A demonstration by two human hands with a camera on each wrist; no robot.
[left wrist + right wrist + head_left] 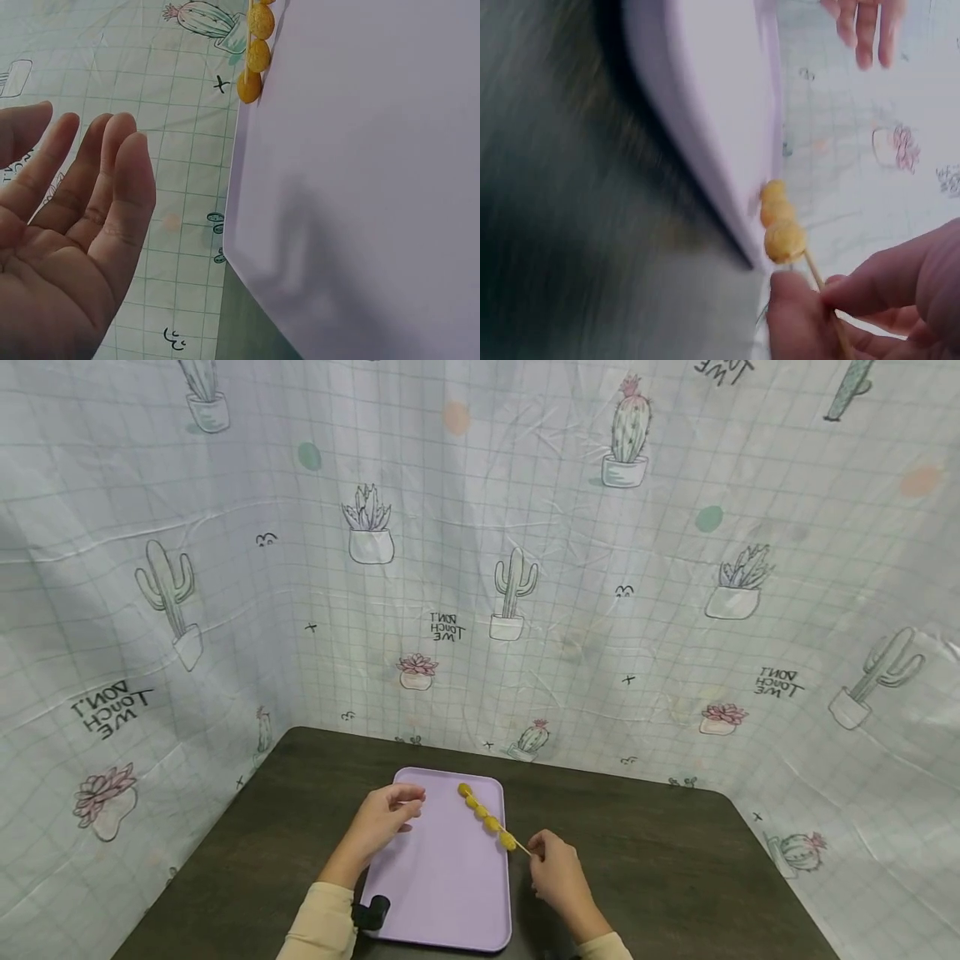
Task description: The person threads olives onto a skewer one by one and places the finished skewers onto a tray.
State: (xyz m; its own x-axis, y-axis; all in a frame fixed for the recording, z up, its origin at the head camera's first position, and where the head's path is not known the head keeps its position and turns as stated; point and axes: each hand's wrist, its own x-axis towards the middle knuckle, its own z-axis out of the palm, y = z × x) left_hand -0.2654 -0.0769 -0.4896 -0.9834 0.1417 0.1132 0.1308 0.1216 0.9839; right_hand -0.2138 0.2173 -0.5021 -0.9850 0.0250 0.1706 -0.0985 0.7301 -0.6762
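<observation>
My right hand (558,872) pinches the bare end of a thin wooden skewer (814,268) between thumb and fingers. Several round yellow balls (481,811) are threaded along it, pointing away and to the left over the right side of a lilac tray (442,893). In the right wrist view the nearest ball (784,241) sits just beyond the fingertips. My left hand (384,818) hovers over the tray's left edge, fingers relaxed and slightly bent, holding nothing. The left wrist view shows its palm (60,270) and spread fingers, apart from the balls (259,55).
The tray lies on a dark wooden table (637,860). Behind and at both sides hangs a pale curtain (465,527) with a grid and cactus prints. A black strap mount (371,913) on the left wrist overlaps the tray's near left corner.
</observation>
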